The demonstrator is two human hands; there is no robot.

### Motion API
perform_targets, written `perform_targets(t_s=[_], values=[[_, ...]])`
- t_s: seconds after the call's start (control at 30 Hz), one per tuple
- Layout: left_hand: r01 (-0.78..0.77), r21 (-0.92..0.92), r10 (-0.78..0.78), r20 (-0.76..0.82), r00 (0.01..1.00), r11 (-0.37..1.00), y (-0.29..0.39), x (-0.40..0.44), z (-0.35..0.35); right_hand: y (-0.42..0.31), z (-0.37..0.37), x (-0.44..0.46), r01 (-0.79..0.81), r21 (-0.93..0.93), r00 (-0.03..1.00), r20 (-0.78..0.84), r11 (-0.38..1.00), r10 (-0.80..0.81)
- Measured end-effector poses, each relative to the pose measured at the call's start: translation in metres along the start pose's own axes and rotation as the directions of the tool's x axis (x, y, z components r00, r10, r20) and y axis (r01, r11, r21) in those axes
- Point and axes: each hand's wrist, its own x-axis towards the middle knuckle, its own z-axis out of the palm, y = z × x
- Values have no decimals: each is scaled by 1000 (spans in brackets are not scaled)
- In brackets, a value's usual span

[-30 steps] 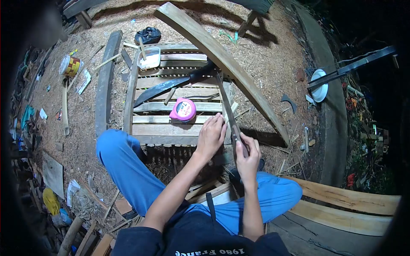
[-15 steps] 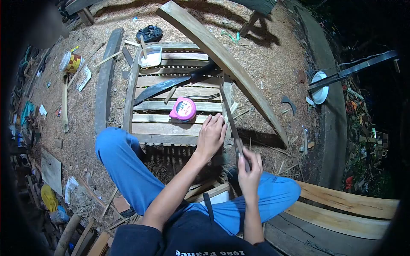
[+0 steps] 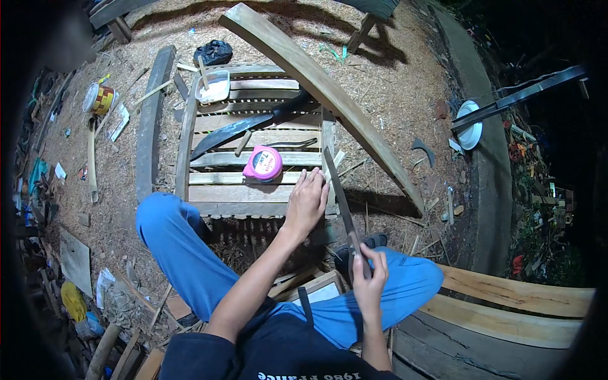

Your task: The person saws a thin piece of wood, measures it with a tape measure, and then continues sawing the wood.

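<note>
My right hand (image 3: 371, 272) is closed around the grip of a long, narrow dark blade (image 3: 342, 206), its teeth or edge too fine to make out. The blade points away from me across the right edge of a low slatted wooden table (image 3: 253, 208). My left hand (image 3: 308, 201) presses down at that edge beside the blade, fingers together over a pale wood strip (image 3: 325, 183), mostly hidden. A pink tape measure (image 3: 265, 163) lies left of my left hand. Beyond it are a large machete (image 3: 231, 135) with a black handle and a short wooden stick (image 3: 242, 143).
A clear plastic tub (image 3: 213, 88) with white contents stands at the table's far left corner. One curved beam (image 3: 329, 95) leans over the right side; another plank (image 3: 154, 126) lies left. Pale boards (image 3: 506, 320) are at my right, a white bowl (image 3: 469, 134) farther off.
The blade and my right hand have drawn slightly back toward me. My left hand stays at the table edge. The whole view has shifted a little.
</note>
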Motion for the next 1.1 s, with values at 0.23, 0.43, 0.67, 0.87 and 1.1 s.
perform_targets(t_s=[0.23, 0.43, 0.67, 0.87, 1.1], values=[[-1, -40, 2, 17, 1000, 999, 2, -3, -6, -19, 44, 68, 108, 64, 994, 3, 992, -108], [6, -19, -5, 36, 999, 1000, 4, -3, -4, -13, 8, 21, 55, 13, 998, 10, 998, -55], [13, -29, -12, 41, 999, 1000, 1, -3, -4, -24, 49, 78, 95, 64, 995, -21, 993, -94], [42, -32, -42, 18, 999, 999, 6, -3, -4, 1, 16, 23, 41, 44, 999, -10, 998, -40], [5, -30, -4, 17, 1000, 1000, 4, -4, -9, -17, 54, 75, 124, 42, 992, -40, 991, -123]])
